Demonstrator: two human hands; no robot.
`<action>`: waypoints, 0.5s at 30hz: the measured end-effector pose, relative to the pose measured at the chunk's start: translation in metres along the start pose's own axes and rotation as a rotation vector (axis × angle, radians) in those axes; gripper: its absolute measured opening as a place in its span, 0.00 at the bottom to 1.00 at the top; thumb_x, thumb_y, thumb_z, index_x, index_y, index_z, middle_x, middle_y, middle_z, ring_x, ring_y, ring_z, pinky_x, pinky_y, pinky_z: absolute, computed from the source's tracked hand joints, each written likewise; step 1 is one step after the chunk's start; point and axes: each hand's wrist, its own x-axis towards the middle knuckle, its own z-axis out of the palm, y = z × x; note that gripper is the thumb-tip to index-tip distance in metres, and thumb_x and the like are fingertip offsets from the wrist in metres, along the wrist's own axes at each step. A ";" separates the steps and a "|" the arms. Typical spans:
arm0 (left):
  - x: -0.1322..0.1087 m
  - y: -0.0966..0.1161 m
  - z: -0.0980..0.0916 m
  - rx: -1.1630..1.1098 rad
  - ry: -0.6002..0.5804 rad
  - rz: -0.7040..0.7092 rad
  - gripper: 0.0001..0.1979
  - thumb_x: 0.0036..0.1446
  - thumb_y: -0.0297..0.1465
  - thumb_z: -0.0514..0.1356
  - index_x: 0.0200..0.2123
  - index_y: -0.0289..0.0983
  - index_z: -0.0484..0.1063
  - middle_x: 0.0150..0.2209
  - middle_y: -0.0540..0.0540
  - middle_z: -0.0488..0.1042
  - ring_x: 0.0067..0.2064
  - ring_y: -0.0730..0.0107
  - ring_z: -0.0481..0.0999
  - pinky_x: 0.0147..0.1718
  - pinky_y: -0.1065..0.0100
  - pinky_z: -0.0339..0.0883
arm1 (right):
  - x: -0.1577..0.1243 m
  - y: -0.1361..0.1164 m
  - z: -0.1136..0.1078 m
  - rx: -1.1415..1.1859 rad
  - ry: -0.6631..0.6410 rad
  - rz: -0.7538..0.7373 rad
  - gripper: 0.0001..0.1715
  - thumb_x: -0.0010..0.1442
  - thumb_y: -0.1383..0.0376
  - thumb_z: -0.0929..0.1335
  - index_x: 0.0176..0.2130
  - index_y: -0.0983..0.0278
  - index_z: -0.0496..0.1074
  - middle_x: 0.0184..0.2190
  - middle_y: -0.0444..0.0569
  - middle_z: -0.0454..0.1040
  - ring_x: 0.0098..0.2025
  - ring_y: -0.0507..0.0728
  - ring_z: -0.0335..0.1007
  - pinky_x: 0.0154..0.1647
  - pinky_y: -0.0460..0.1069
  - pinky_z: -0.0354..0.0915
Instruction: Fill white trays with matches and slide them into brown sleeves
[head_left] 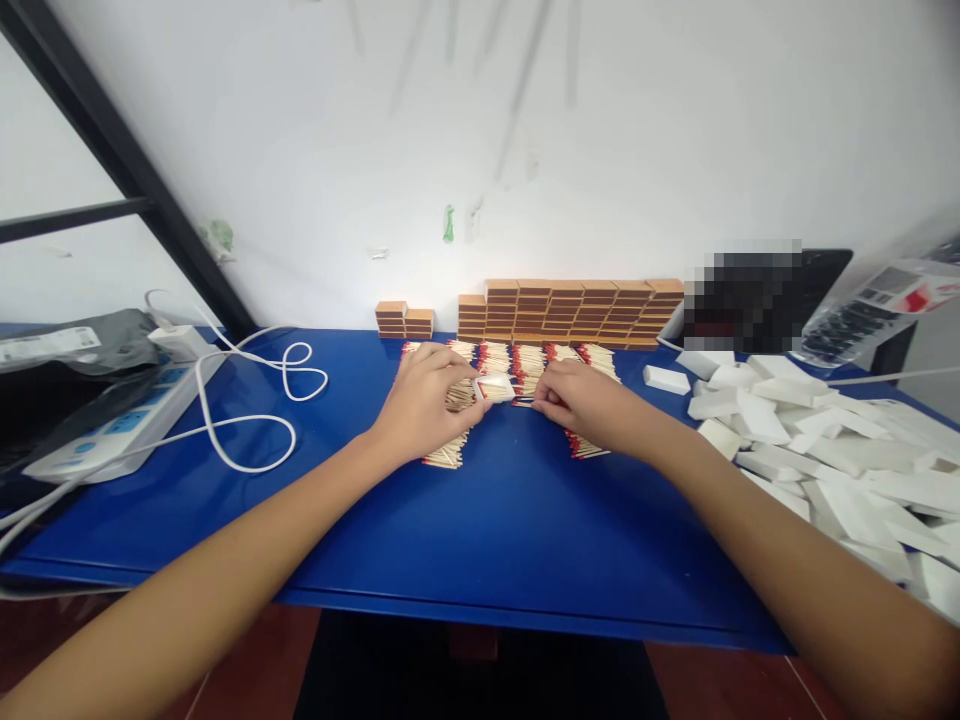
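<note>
Between the thumb and fingers of my left hand (429,402) is a small white matchbox tray (495,388) with some matches inside. My right hand (574,398) is just to the right of the tray, thumb and fingertips pinched together. Whatever is in that pinch, if anything, is too small to make out. Rows of loose red-headed matches (529,362) lie on the blue table (487,530), under and around both hands. Parts of the rows are hidden by my hands.
Stacked brown matchboxes (570,312) line the wall, with a smaller stack (403,321) to their left. White trays (817,430) are heaped at the right, beside a dark device (765,300). A power strip (127,420) and loose white cable (247,465) lie left.
</note>
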 end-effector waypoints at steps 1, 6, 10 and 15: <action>0.000 0.000 0.000 0.001 -0.002 0.000 0.15 0.61 0.39 0.71 0.48 0.38 0.82 0.47 0.43 0.82 0.54 0.52 0.75 0.56 0.49 0.68 | 0.000 0.000 -0.001 0.002 -0.001 -0.001 0.09 0.68 0.65 0.66 0.34 0.62 0.73 0.35 0.54 0.75 0.42 0.62 0.71 0.42 0.54 0.64; 0.001 -0.001 -0.002 0.004 -0.023 -0.008 0.14 0.61 0.39 0.71 0.47 0.39 0.83 0.46 0.42 0.82 0.54 0.51 0.75 0.57 0.48 0.68 | -0.005 -0.002 -0.015 0.038 0.067 -0.019 0.09 0.69 0.65 0.66 0.35 0.62 0.71 0.36 0.55 0.74 0.41 0.62 0.69 0.42 0.54 0.63; 0.001 0.001 -0.002 -0.006 -0.037 0.019 0.14 0.61 0.38 0.71 0.48 0.40 0.83 0.46 0.42 0.81 0.54 0.51 0.75 0.57 0.47 0.69 | -0.008 -0.010 -0.025 0.076 0.173 -0.044 0.10 0.71 0.61 0.65 0.36 0.61 0.70 0.36 0.54 0.73 0.41 0.62 0.69 0.42 0.54 0.63; 0.001 0.008 -0.003 -0.063 -0.042 0.096 0.12 0.63 0.38 0.70 0.47 0.40 0.83 0.47 0.43 0.82 0.54 0.53 0.76 0.59 0.48 0.68 | -0.007 -0.024 -0.018 0.129 0.202 -0.103 0.08 0.72 0.62 0.65 0.39 0.60 0.70 0.38 0.53 0.73 0.42 0.62 0.68 0.42 0.54 0.63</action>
